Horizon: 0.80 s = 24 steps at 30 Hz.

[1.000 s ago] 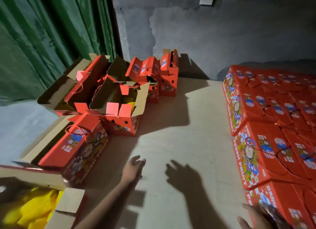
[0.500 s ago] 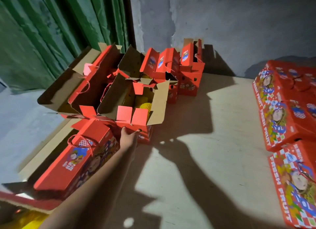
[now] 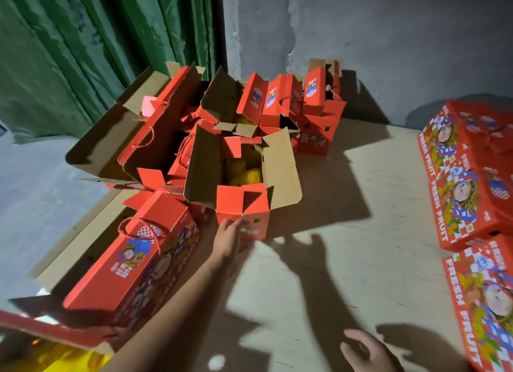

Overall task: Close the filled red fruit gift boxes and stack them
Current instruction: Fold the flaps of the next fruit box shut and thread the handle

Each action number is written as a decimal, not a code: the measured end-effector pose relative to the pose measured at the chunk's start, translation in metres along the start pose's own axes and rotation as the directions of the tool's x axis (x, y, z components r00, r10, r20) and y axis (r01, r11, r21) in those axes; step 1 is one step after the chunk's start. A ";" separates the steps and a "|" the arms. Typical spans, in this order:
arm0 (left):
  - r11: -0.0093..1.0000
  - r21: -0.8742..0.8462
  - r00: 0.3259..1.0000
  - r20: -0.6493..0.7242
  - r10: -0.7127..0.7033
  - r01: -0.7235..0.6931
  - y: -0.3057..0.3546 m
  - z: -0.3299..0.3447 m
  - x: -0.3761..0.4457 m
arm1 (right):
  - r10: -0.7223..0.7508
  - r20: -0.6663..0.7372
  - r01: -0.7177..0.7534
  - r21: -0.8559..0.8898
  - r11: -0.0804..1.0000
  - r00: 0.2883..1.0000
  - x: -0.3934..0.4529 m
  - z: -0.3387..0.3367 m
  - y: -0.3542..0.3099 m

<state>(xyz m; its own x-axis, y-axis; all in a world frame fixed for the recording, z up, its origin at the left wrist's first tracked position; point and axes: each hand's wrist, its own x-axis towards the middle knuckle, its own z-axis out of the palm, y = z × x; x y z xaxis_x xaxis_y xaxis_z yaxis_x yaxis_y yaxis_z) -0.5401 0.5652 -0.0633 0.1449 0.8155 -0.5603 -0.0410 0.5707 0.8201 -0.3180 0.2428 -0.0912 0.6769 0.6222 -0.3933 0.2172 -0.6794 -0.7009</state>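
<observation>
A person is reaching forward with the left hand (image 3: 229, 239), its fingers resting against the near bottom corner of an open red gift box (image 3: 243, 194) that is standing on a pale board floor (image 3: 347, 232). Whether the fingers are curling round the corner or only pressing on it cannot be told. The box is sitting at the front of a cluster of open boxes (image 3: 249, 116) near a green curtain (image 3: 83, 52), its brown flaps standing up and yellow-netted fruit (image 3: 244, 171) showing inside. The step in hand appears to be fetching this filled box so it can be closed. The next move likely calls for drawing it nearer, then folding the flaps inward with both hands. The left arm is stretching out nearly straight from the lower left. The right hand (image 3: 366, 352) is hovering low at the bottom edge, fingers loosely spread and holding nothing. A closed box with a rope handle (image 3: 133, 263) is lying just left of the arm, and stacked closed boxes (image 3: 469, 177) are lining the right side.
</observation>
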 end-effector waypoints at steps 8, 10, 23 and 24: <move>1.000 -0.003 0.999 0.021 -0.025 0.025 -0.050 -0.013 -0.084 | 0.082 0.099 -0.094 0.128 0.987 0.992 -0.004 0.004 -0.040; 0.999 0.037 0.998 0.055 -0.010 0.008 -0.064 -0.023 -0.112 | 0.098 0.087 -0.115 0.214 0.970 0.991 -0.005 -0.006 -0.042; 0.940 0.340 0.957 0.268 -0.112 0.014 -0.132 -0.126 -0.219 | 0.100 0.085 -0.127 0.404 0.906 0.991 -0.033 -0.085 -0.048; 0.931 0.364 0.952 0.276 -0.129 0.020 -0.135 -0.132 -0.218 | 0.086 0.116 -0.126 0.398 0.909 0.990 -0.037 -0.085 -0.048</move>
<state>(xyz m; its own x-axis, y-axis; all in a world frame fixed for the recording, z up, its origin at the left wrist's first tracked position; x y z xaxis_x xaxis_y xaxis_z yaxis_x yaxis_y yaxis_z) -0.6968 0.3234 -0.0668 0.4163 0.6769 -0.6070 0.3245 0.5130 0.7947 -0.2940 0.2189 0.0072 0.6072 0.6022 -0.5184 -0.1676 -0.5406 -0.8244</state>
